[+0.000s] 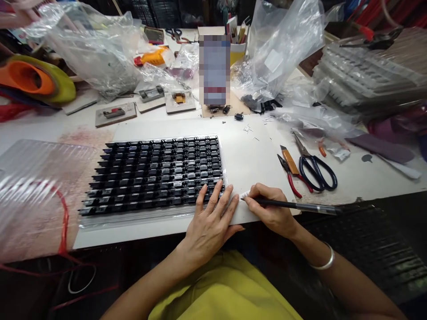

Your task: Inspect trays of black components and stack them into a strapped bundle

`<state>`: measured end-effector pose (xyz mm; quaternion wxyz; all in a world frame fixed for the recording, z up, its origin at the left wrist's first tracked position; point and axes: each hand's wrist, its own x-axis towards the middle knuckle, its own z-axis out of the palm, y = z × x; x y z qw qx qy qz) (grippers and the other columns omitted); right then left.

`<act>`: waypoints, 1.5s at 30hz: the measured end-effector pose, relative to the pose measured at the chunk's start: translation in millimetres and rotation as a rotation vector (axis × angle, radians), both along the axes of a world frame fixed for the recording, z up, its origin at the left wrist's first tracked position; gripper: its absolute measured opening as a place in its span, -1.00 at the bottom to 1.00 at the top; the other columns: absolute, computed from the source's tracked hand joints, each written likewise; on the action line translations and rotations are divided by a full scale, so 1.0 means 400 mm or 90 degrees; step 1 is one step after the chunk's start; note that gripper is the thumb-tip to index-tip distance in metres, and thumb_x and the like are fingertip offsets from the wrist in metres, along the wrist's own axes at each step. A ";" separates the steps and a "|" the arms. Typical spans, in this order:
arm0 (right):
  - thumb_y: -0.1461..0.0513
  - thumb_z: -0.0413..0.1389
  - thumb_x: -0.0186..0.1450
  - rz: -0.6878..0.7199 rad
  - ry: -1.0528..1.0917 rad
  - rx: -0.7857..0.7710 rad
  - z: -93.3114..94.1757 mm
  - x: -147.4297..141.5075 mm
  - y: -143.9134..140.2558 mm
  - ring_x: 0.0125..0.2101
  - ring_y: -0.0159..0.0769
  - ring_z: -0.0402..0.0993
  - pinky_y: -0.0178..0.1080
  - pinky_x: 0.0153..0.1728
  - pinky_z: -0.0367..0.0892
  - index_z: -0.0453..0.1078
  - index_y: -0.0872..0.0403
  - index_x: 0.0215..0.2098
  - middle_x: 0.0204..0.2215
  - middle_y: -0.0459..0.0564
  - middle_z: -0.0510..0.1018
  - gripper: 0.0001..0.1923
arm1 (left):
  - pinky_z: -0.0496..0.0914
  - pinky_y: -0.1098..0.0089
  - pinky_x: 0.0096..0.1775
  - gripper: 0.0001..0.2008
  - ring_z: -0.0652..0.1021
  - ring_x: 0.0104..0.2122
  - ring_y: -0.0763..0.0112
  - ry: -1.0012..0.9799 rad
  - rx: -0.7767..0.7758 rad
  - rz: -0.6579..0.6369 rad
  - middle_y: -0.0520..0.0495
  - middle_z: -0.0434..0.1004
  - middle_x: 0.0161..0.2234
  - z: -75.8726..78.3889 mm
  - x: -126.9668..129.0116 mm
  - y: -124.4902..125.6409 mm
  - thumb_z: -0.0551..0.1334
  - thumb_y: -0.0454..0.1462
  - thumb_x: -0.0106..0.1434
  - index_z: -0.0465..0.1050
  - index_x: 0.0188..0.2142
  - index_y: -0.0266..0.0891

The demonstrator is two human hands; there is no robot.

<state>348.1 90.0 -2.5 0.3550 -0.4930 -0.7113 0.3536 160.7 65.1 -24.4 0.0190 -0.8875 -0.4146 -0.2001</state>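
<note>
Two hands worked at the white board's front edge: left hand lay open, steadying the tray of black parts, while right hand gripped a pen, apparently marking, which called for a steady tip.

Bright, even light falls from above on my worktop; shadows are faint. Glare streaks the plastic sheet at its left edge. Corners bend and smear, below the near edge everything goes dark.

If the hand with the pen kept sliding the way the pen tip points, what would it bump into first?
The right hand holds a pen with its tip pointing left. Going on that way, it would probably meet the left hand's fingers first, resting on the tray of black parts.
</note>
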 end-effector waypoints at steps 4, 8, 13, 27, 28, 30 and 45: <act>0.31 0.04 0.26 0.011 -0.008 0.031 -0.008 -0.001 -0.006 -0.61 -0.46 0.12 -0.33 -0.57 0.10 0.18 0.05 -0.53 -0.62 -0.19 0.22 -0.79 | -0.06 -0.05 0.21 -0.43 0.11 0.25 0.01 -0.004 -0.005 0.001 -0.20 0.22 0.21 0.001 -0.003 0.000 0.11 0.01 0.25 0.26 0.16 -0.25; 0.35 0.04 0.26 0.016 -0.038 0.091 -0.008 -0.001 -0.013 -0.60 -0.46 0.12 -0.33 -0.55 0.10 0.17 0.05 -0.53 -0.62 -0.19 0.20 -0.78 | -0.06 -0.03 0.22 -0.43 0.10 0.25 0.02 -0.001 -0.004 0.006 -0.17 0.21 0.22 -0.001 -0.004 0.000 0.11 0.02 0.25 0.26 0.16 -0.24; 0.34 0.02 0.27 0.037 -0.058 0.091 -0.006 -0.002 -0.013 -0.60 -0.45 0.10 -0.32 -0.54 0.09 0.17 0.05 -0.53 -0.62 -0.19 0.18 -0.78 | -0.06 -0.03 0.21 -0.44 0.09 0.26 0.01 0.000 -0.009 0.003 -0.17 0.20 0.23 -0.002 -0.005 0.000 0.09 0.01 0.27 0.26 0.15 -0.25; 0.38 0.01 0.27 0.046 -0.059 0.109 -0.001 -0.006 -0.010 -0.60 -0.46 0.05 -0.33 -0.53 0.05 0.12 0.05 -0.53 -0.62 -0.20 0.13 -0.76 | -0.03 -0.05 0.20 -0.45 0.12 0.25 0.00 -0.010 -0.002 0.003 -0.19 0.22 0.21 -0.004 -0.004 0.001 0.12 0.00 0.26 0.28 0.14 -0.25; 0.39 0.01 0.26 0.053 -0.057 0.109 -0.001 -0.005 -0.010 -0.60 -0.47 0.05 -0.33 -0.53 0.05 0.12 0.05 -0.53 -0.62 -0.20 0.13 -0.75 | -0.02 -0.05 0.20 -0.45 0.12 0.25 0.00 -0.009 -0.004 0.003 -0.19 0.22 0.21 -0.004 -0.004 0.002 0.11 0.00 0.26 0.28 0.14 -0.25; 0.39 0.01 0.26 0.064 -0.056 0.102 -0.003 -0.004 -0.010 -0.60 -0.47 0.06 -0.33 -0.53 0.05 0.11 0.06 -0.53 -0.62 -0.20 0.13 -0.75 | -0.02 -0.06 0.20 -0.45 0.11 0.25 0.00 -0.007 -0.006 0.003 -0.19 0.22 0.21 -0.004 -0.004 0.002 0.11 0.00 0.26 0.28 0.14 -0.26; 0.39 0.00 0.25 0.051 -0.057 0.107 -0.001 -0.008 -0.008 -0.60 -0.45 0.08 -0.32 -0.52 0.06 0.12 0.05 -0.55 -0.63 -0.19 0.14 -0.75 | -0.01 -0.06 0.20 -0.45 0.11 0.25 -0.02 -0.001 -0.007 0.003 -0.18 0.21 0.22 -0.002 -0.005 0.001 0.10 0.00 0.27 0.28 0.14 -0.26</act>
